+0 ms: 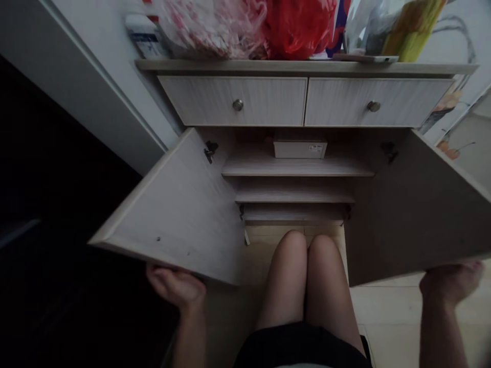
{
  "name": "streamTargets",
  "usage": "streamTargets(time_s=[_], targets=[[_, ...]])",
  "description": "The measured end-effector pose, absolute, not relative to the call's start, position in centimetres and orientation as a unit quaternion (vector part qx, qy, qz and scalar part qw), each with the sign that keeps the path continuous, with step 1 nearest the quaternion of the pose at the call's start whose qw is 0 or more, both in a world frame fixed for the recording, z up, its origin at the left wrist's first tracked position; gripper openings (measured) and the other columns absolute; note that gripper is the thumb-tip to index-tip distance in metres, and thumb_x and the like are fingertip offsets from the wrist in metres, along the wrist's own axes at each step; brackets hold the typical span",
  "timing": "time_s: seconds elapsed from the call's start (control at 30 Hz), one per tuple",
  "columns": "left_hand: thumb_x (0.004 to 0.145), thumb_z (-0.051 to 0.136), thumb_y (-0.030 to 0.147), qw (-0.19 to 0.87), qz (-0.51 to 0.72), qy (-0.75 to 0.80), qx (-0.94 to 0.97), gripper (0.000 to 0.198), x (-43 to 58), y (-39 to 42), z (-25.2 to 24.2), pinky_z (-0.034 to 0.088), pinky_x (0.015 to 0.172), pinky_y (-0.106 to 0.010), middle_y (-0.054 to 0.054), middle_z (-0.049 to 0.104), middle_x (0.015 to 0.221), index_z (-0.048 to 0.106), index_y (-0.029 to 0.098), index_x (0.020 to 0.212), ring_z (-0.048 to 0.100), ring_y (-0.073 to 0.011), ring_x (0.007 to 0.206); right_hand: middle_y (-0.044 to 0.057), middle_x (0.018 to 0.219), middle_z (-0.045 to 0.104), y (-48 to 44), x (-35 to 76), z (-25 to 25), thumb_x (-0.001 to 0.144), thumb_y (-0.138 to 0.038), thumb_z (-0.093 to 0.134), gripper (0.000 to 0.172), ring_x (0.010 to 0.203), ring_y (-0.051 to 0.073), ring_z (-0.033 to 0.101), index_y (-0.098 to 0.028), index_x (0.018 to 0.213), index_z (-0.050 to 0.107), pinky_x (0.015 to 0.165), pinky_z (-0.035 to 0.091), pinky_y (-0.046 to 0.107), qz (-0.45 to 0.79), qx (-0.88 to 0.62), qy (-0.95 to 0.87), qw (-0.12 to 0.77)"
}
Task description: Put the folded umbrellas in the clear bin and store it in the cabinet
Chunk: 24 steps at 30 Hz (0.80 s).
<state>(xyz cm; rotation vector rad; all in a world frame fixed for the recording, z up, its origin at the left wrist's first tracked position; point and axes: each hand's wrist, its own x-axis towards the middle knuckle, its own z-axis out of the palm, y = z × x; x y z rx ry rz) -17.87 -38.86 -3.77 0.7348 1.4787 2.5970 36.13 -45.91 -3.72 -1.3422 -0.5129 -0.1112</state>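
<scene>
A pale wood-grain cabinet stands before me with both lower doors swung out towards me. At the free edge of the left cabinet door (180, 204) is my left hand (174, 286), closed, its fingers partly hidden behind the outer face. My right hand (448, 283) is closed at the edge of the right cabinet door (418, 220), where the door covers part of its fingers. Between the doors, several shelves show, and on the upper shelf (249, 162) sits a white box (299, 149) with a small label.
Two drawers with round knobs, the left drawer (268, 99) and right drawer (337, 99), sit above the doors. On the top lie a pink-white plastic bag (218, 28), a red plastic bag (301, 25), a white bottle (143, 36) and a yellow packet (418, 30). My knees (293, 250) are between the doors.
</scene>
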Motion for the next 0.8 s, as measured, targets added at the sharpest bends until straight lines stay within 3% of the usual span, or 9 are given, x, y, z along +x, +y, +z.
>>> streamTargets(time_s=[0.1,0.27,0.43,0.57,0.8], targets=[[0.072,0.067,0.067,0.043,0.822,0.506,0.257,0.053,-14.8,-38.2,-6.4,0.051,0.093,-0.038,-0.002,0.067,0.093,0.063,0.022,0.099,0.064,-0.021,0.094,-0.002,0.07,0.042,-45.2,33.9,-5.5,0.085,-0.063,0.058,0.042,0.065,0.017,0.046,-0.022,0.08,0.053,0.06,0.043,0.032,-0.1,-0.604,-0.224,0.758],[0.084,0.063,0.06,0.023,0.718,0.544,0.434,0.04,-11.0,-36.1,-7.3,0.054,0.077,-0.032,-0.005,0.067,0.085,0.068,0.021,0.09,0.066,-0.0193,0.081,0.004,0.074,0.051,-43.5,30.0,-5.5,0.091,-0.057,0.055,0.04,0.072,0.021,0.054,-0.02,0.079,0.061,0.068,0.047,0.037,-0.146,-0.612,-0.317,0.71],[0.089,0.06,0.058,0.038,0.662,0.503,0.554,0.04,-6.9,-32.8,-5.4,0.054,0.079,-0.034,-0.007,0.071,0.084,0.071,0.02,0.089,0.069,-0.0199,0.082,0.011,0.09,0.064,-42.2,27.0,-3.6,0.093,-0.045,0.059,0.032,0.085,0.022,0.063,-0.016,0.091,0.072,0.078,0.052,0.038,-0.148,-0.605,-0.409,0.667],[0.091,0.057,0.059,0.052,0.639,0.492,0.59,0.043,-3.6,-29.6,-4.6,0.052,0.08,-0.034,-0.009,0.073,0.086,0.072,0.019,0.089,0.069,-0.0205,0.083,0.011,0.093,0.067,-40.3,24.9,-3.4,0.095,-0.044,0.057,0.035,0.086,0.021,0.065,-0.016,0.103,0.075,0.08,0.055,0.038,-0.129,-0.606,-0.451,0.642],[0.094,0.057,0.05,0.038,0.601,0.506,0.618,0.036,-0.1,-25.7,-4.2,0.047,0.085,-0.037,-0.01,0.075,0.089,0.073,0.019,0.09,0.068,-0.0224,0.087,0.01,0.096,0.066,-34.4,22.0,-3.1,0.093,-0.049,0.058,0.037,0.088,0.02,0.064,-0.017,0.099,0.077,0.081,0.054,0.036,-0.057,-0.588,-0.504,0.63]])
